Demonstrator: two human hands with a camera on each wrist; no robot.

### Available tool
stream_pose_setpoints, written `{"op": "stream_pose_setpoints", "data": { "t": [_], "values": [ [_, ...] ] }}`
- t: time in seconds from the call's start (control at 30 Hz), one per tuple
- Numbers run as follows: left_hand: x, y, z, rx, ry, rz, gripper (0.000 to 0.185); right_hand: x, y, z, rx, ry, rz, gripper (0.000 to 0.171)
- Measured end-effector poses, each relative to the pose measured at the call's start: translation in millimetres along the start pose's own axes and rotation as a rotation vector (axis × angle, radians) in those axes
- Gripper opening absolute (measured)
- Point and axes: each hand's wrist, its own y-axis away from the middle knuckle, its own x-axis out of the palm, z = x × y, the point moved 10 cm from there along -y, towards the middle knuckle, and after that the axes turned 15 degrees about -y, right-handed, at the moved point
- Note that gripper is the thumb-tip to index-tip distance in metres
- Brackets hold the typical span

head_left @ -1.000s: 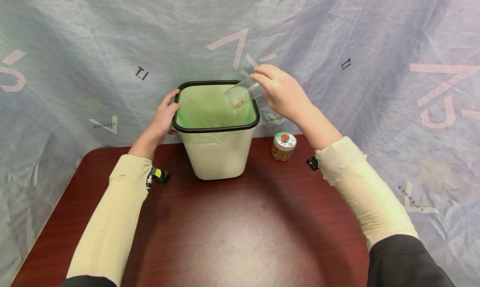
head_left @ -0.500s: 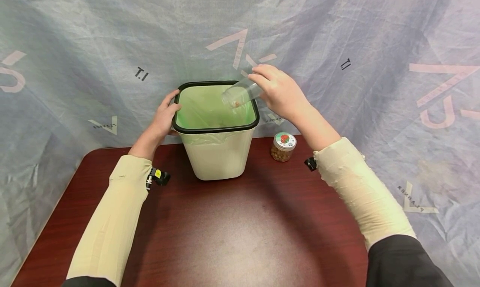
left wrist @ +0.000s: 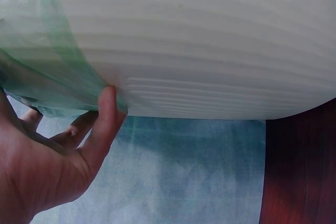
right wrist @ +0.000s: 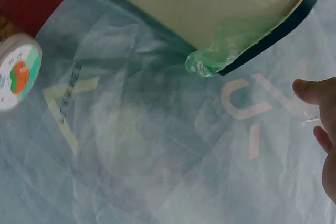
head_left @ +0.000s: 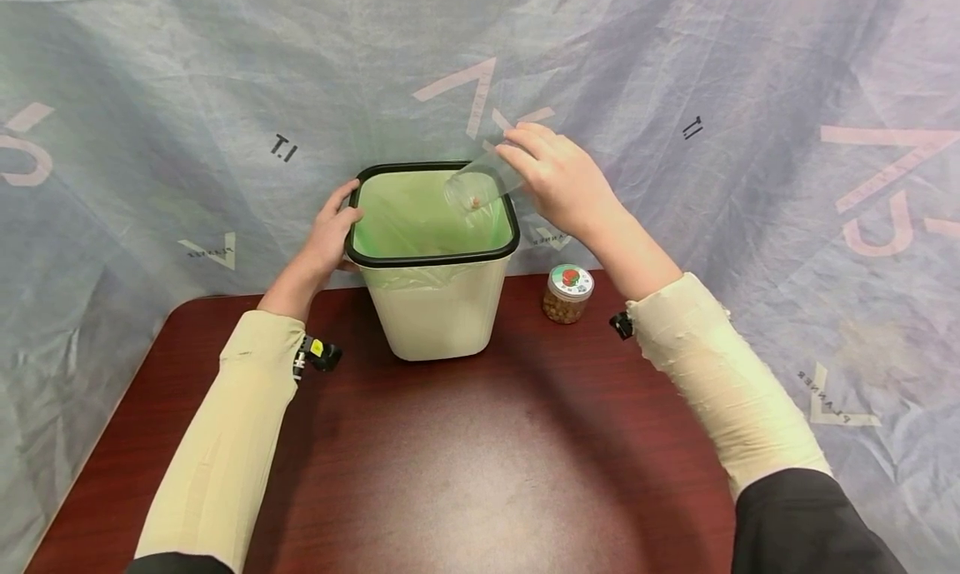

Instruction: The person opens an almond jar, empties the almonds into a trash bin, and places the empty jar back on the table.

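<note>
My left hand (head_left: 324,237) grips the left side of a cream trash can (head_left: 438,316) at its black rim. In the left wrist view, its fingertips press the green bag liner (left wrist: 68,40) against the ribbed wall. My right hand (head_left: 566,178) holds a clear, see-through cup (head_left: 487,181) tilted mouth-down to the left over the can's opening. A small brownish bit (head_left: 476,202) shows inside near its mouth. In the right wrist view only part of the right hand (right wrist: 328,124) shows, and the cup is barely visible there.
A small lidded jar (head_left: 566,297) of brown pieces, with a red picture on its lid, stands right of the can. Everything stands on a dark red table (head_left: 450,449) against a grey-blue cloth backdrop (head_left: 360,74) with printed letters.
Fewer brownish pieces show in the clear cup now than a second ago. The right hand has shifted only slightly; the left hand and the can have stayed put.
</note>
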Motion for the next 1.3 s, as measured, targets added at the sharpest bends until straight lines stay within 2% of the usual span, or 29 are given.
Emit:
{"op": "stream_pose_setpoints", "data": {
  "t": [0.1, 0.3, 0.67, 1.1, 1.3],
  "values": [
    [-0.1, -0.4, 0.4, -0.001, 0.000, -0.002, 0.058, -0.6, -0.9, -3.4, 0.028, -0.028, -0.002, 0.048],
    [1.2, -0.6, 0.1, 0.001, 0.007, -0.004, 0.058, 5.8, 2.3, -2.1, 0.001, 0.003, 0.031, 0.040],
    [3.1, -2.3, -1.0, 0.004, -0.004, 0.004, 0.058, 1.8, 8.1, -11.1, 0.056, -0.010, 0.043, 0.048],
    [1.4, -2.4, 0.7, 0.002, -0.009, 0.013, 0.057, -16.6, 24.5, -21.9, 0.134, -0.029, -0.056, 0.063],
    [0.5, -1.6, -0.2, 0.004, -0.019, 0.011, 0.057, -24.0, 39.9, -29.2, 0.179, -0.009, -0.108, 0.062]
  ]
}}
